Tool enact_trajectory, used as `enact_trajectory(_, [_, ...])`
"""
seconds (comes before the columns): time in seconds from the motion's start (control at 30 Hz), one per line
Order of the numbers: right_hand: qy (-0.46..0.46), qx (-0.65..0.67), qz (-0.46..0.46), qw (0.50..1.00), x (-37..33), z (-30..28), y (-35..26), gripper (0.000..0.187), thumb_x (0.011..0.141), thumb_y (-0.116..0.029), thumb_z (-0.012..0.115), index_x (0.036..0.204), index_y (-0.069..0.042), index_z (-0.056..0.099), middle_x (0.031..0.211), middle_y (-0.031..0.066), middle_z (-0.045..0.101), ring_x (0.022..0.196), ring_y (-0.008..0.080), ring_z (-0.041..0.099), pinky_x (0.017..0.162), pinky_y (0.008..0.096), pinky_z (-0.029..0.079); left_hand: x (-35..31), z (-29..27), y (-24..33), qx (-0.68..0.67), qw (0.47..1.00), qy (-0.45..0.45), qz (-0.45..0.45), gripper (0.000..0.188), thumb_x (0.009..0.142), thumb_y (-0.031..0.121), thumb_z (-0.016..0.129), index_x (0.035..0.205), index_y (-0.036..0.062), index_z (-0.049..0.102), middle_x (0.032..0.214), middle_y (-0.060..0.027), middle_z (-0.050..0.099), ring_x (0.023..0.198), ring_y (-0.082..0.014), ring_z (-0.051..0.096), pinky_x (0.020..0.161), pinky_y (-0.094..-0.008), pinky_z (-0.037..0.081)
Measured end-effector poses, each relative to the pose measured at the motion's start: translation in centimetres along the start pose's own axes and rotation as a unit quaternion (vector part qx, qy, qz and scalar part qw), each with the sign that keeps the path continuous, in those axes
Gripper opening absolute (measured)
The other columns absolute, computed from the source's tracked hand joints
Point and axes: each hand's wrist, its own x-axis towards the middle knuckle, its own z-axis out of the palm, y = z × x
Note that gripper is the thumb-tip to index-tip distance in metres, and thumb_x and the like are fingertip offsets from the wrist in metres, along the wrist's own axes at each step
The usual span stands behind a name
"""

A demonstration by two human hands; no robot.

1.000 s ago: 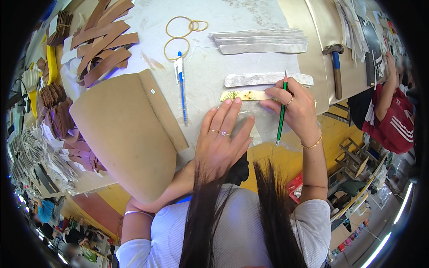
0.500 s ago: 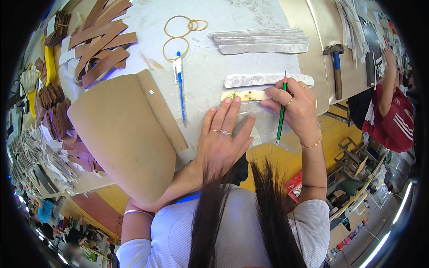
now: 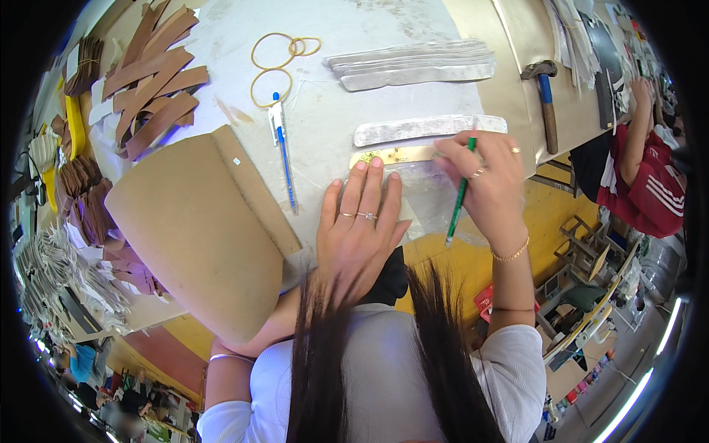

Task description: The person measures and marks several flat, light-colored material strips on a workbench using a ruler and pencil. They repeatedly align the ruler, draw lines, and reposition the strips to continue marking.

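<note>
On pale sheet point(image 3: 314, 136), pale-yellow strip point(image 3: 415, 154); yellow floor point(image 3: 543, 227) below.

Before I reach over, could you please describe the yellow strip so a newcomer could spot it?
On the large white sheet, find the left hand. The yellow strip lies at its fingertips. Its colour and small dark dots set it apart from the grey strips beyond.
</note>
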Motion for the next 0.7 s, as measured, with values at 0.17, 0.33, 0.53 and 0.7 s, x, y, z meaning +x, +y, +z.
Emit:
enact_trajectory(0.17, [0.105,0.203,0.136,0.964,-0.2,-1.7,-2.2,0.030,0.089,-0.015,0.077,0.118,-0.008,0.073,0.090,0.0048,0.067,0.083,0.0175,0.062,0.068,0.0296,0.046,0.7,0.1,0.2,0.028,0.999,0.035,0.003,0.071,0.082,0.037,0.080,0.141,0.0039,0.058,0.141,-0.0143,0.055,0.134,-0.0301,0.048,0.110,-0.0481,0.039])
enact_trajectory(0.33, [0.119,0.389,0.255,0.877,-0.7,2.4,-3.7,0.012,0.096,-0.012,0.071,0.094,0.000,0.070,0.077,0.0077,0.067,0.063,0.0143,0.057,0.058,0.0279,0.046,1.3,0.4,0.1,0.057,0.997,0.040,0.022,0.072,0.086,0.040,0.075,0.142,-0.0007,0.055,0.134,-0.0136,0.055,0.130,-0.0306,0.049,0.111,-0.0491,0.040])
enact_trajectory(0.53, [0.063,0.329,0.259,0.906,0.9,4.0,-4.4,0.024,0.095,-0.014,0.073,0.078,-0.002,0.062,0.064,0.0078,0.061,0.053,0.0155,0.053,0.052,0.0298,0.044,1.4,0.7,0.3,0.087,0.995,0.042,0.011,0.070,0.086,0.041,0.073,0.141,-0.0007,0.057,0.132,-0.0127,0.056,0.130,-0.0291,0.049,0.112,-0.0485,0.039])
enact_trajectory(0.7, [0.065,0.261,0.226,0.936,1.6,4.1,-4.7,0.023,0.090,-0.011,0.075,0.074,-0.004,0.060,0.062,0.0073,0.059,0.054,0.0202,0.055,0.051,0.0326,0.044,1.5,0.7,0.2,0.094,0.995,0.043,0.015,0.068,0.086,0.039,0.073,0.139,-0.0005,0.059,0.131,-0.0126,0.056,0.129,-0.0289,0.050,0.111,-0.0484,0.040])
